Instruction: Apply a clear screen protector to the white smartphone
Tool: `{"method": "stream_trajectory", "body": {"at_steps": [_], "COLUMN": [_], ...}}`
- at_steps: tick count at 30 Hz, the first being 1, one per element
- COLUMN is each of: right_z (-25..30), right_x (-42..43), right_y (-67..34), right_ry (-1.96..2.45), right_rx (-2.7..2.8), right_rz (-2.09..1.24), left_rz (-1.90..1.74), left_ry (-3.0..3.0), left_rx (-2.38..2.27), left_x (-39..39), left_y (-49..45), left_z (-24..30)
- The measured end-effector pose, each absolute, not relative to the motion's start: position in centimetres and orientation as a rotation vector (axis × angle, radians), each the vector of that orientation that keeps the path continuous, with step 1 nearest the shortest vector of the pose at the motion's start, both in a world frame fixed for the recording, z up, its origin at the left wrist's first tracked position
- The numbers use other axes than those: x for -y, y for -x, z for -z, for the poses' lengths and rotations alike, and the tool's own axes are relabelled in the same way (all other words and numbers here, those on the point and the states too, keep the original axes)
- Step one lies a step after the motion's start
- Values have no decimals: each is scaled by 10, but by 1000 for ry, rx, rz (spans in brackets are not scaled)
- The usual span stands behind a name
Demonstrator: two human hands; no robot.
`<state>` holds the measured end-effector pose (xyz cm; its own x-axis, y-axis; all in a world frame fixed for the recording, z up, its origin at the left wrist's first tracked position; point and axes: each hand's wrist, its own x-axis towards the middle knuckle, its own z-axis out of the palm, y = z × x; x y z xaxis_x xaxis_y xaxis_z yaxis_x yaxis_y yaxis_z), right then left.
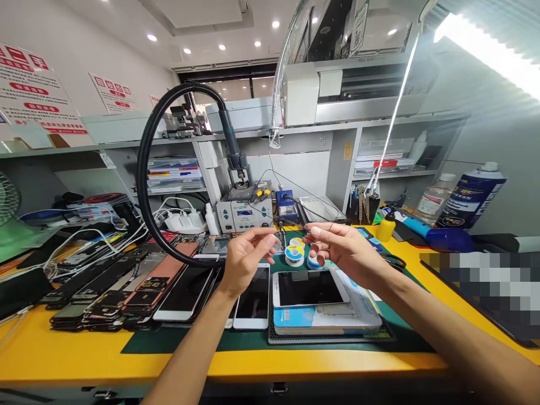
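My left hand [248, 261] and my right hand [346, 250] are raised over a dark green mat [202, 341], their fingertips facing each other. A thin dark wire [295, 222] runs close behind the fingertips, and I cannot tell if either hand pinches it. Below the gap between them lie two rolls of solder wire [294, 254]. A white-framed phone [310, 288] rests on a blue-and-white package [324, 318] under my right hand. A white phone [253, 298] lies under my left wrist. Neither hand touches these.
Many phones and bare circuit boards [105, 287] cover the yellow bench [84, 360] at the left, among white cables. A soldering station [244, 214] with a black flexible hose [141, 169] stands behind. Bottles and a spray can [470, 197] stand at the right, below shelves.
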<state>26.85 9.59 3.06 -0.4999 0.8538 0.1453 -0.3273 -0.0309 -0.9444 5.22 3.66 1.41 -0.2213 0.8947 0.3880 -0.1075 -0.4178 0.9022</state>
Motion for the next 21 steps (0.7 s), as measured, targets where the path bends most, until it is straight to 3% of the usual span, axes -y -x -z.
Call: {"method": "stream_trajectory", "body": {"at_steps": [21], "right_z": [-19], "right_x": [-85], "right_y": [-261], "right_ry": [754], "right_rx": [1471], "right_rz": [-1756], "left_rz": [-1854], "left_ry": [-1168], "left_rx": [-1065], "left_x": [-32], "left_y": [-63], "left_z": [-14]}}
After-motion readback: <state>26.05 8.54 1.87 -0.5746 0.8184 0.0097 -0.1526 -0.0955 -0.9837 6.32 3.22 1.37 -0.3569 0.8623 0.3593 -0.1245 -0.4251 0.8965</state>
